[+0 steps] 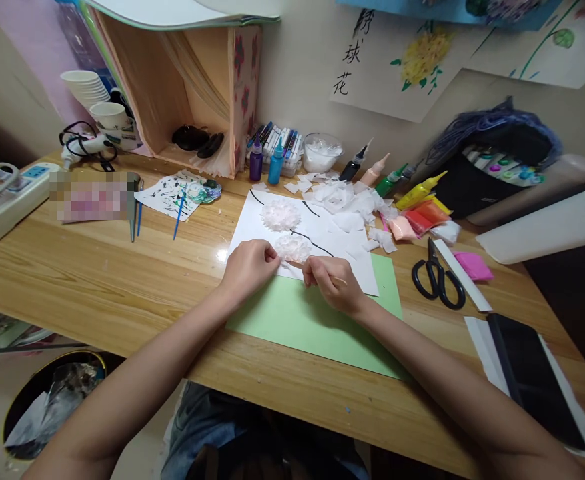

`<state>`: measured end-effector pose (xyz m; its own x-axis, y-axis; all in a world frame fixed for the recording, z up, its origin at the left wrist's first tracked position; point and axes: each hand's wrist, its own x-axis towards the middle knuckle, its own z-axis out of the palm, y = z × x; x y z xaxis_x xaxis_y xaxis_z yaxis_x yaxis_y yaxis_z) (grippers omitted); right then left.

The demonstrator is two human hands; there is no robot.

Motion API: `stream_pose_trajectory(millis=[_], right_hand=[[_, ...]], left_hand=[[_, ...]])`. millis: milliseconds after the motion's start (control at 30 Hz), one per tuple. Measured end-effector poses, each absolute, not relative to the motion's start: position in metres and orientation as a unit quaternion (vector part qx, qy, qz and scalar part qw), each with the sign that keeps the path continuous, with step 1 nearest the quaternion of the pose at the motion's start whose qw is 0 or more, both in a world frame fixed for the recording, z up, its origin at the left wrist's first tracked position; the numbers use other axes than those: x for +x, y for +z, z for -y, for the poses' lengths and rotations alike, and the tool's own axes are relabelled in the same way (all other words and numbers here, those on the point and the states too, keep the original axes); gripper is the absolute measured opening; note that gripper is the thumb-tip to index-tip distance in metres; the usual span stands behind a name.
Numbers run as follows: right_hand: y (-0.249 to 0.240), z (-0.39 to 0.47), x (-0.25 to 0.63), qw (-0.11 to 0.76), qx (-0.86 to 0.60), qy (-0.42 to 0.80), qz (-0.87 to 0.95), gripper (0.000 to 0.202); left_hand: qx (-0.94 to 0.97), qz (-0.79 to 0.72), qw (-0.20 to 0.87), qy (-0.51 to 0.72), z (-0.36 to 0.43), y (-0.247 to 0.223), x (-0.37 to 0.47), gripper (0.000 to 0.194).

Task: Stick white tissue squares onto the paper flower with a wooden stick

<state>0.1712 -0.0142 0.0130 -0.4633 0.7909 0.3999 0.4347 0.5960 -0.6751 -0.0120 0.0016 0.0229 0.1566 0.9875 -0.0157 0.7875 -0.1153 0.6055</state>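
On a white sheet of paper (pixel 245 223) with black painted lines sit two pale fluffy tissue-paper flowers, a rounder one (pixel 281 215) farther off and another (pixel 293 247) close to my fingers. My left hand (pixel 251 267) is closed in a pinch on a small white tissue-paper piece (pixel 285 262), at the near flower's lower left edge. Just right of it, my right hand (pixel 333 283) is closed around a thin wooden stick (pixel 341 280), whose tip I cannot make out clearly. Green paper (pixel 317 327) lies under the white sheet.
Loose tissue-paper pieces (pixel 342 200) are heaped behind the sheet, near paint bottles (pixel 276 165) and markers. Black scissors (pixel 438 277), a white strip and a phone (pixel 535 377) lie to the right. Brushes (pixel 179 213) and a power strip (pixel 15 200) are on the left.
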Motion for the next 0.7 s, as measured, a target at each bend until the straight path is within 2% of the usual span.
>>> stream_pose_trajectory(millis=[333,700], right_hand=[[0.004,0.01,0.171,0.365,-0.313,0.161,0.862,0.041],[0.002,0.005,0.17,0.368,-0.331,0.164,0.853,0.044]], left_hand=[[0.716,-0.62,0.251,0.197,-0.003,0.022,-0.012,0.019],[0.717,-0.615,0.264,0.193,-0.002,0.024,-0.012,0.02]])
